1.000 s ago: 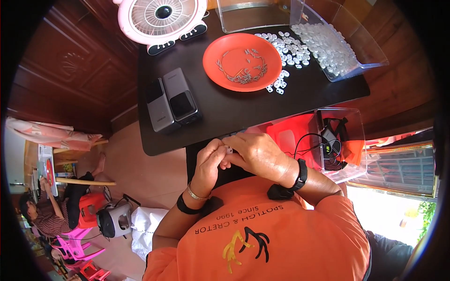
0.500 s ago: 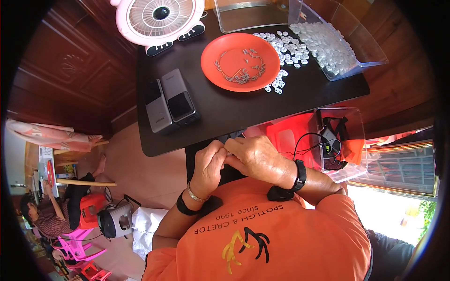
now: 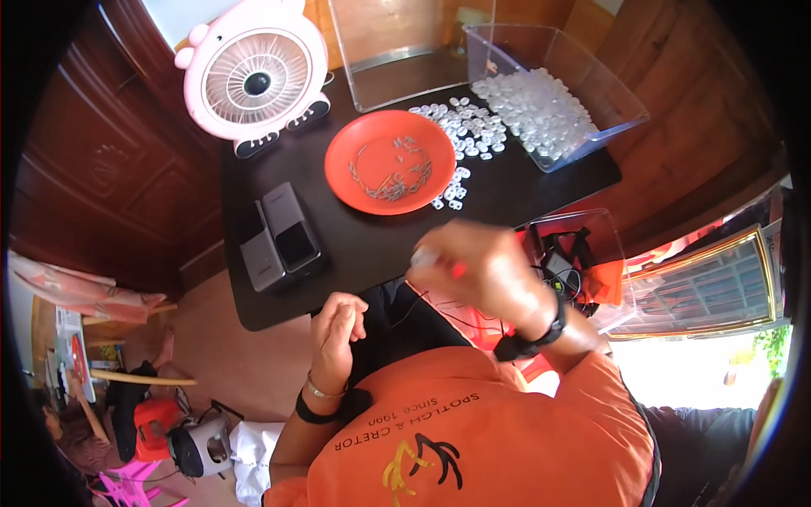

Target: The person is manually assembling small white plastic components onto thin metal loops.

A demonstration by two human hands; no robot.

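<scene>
My right hand (image 3: 483, 272) is raised at the table's near edge, blurred by motion. Its closed fingertips pinch a small whitish plastic piece (image 3: 425, 257), too smeared to make out fully. Lower down, in front of my body, my left hand (image 3: 337, 328) has its fingers curled in; whatever they may hold is hidden. Beyond my right hand stands an orange plate (image 3: 345, 191) with many small thin metal pieces (image 3: 397, 188) in it. To its right lie loose white oval pieces with holes (image 3: 473, 128), a smaller group of them nearer me.
A clear bin (image 3: 601, 135) of similar whitish pieces stands at the dark table's (image 3: 351, 245) right. A pink fan (image 3: 257, 83) and two grey power banks (image 3: 289, 226) occupy the left. Below the right edge sits a clear box with cables (image 3: 615, 315). Another person (image 3: 89, 431) is far left.
My hands have come apart. The right one has moved up toward the table with the whitish piece, while the left has gone down and left. The view has shifted, so the table appears lower.
</scene>
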